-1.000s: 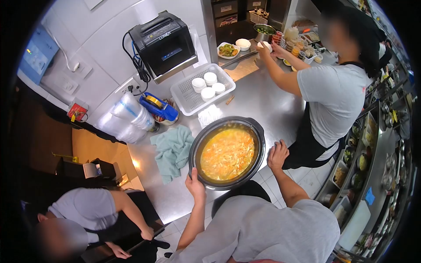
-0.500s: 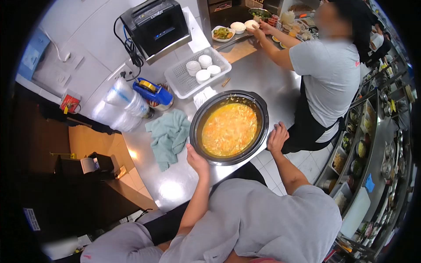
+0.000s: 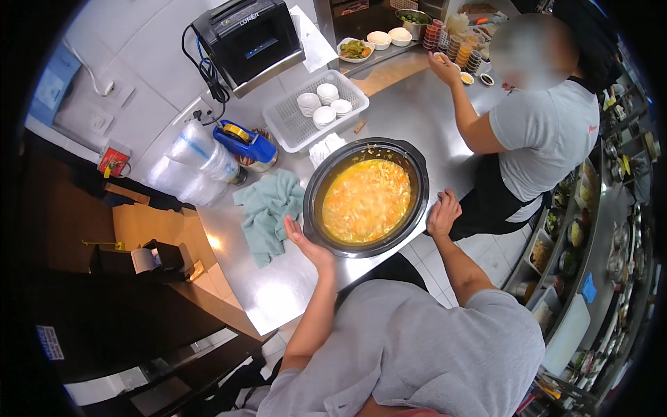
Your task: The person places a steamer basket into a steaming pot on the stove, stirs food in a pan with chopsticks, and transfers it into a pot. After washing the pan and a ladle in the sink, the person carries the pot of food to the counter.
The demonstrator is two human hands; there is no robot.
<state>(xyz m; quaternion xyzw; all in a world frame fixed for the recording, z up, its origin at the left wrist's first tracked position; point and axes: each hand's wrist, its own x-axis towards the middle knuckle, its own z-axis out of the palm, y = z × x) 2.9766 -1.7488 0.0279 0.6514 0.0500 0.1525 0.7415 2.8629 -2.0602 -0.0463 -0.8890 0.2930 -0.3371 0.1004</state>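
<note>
An oval black crock (image 3: 361,249) stands on the steel counter in front of me, filled with an orange-yellow soup-like food (image 3: 367,201) with pale shreds. My left hand (image 3: 310,247) is at the crock's lower left side, fingers stretched out and not wrapped round the rim. Whether its palm touches the crock I cannot tell. Over on the right, my right hand (image 3: 443,213) rests at the counter edge close to the crock, its fingers extended and holding nothing visible. A crumpled green cloth (image 3: 267,212) lies left of the crock.
Behind the crock is a grey basket (image 3: 279,132) with stacked white cups, near a black printer (image 3: 253,52). A blue tape dispenser (image 3: 243,142) and plastic-wrapped lids (image 3: 201,163) stand left. A co-worker (image 3: 545,125) at the right reaches toward sauce cups; white bowls (image 3: 379,40) sit beyond.
My left hand's fingers have straightened away from the crock's rim. The co-worker has drawn back from the white bowls, and one hand is now by the small sauce cups.
</note>
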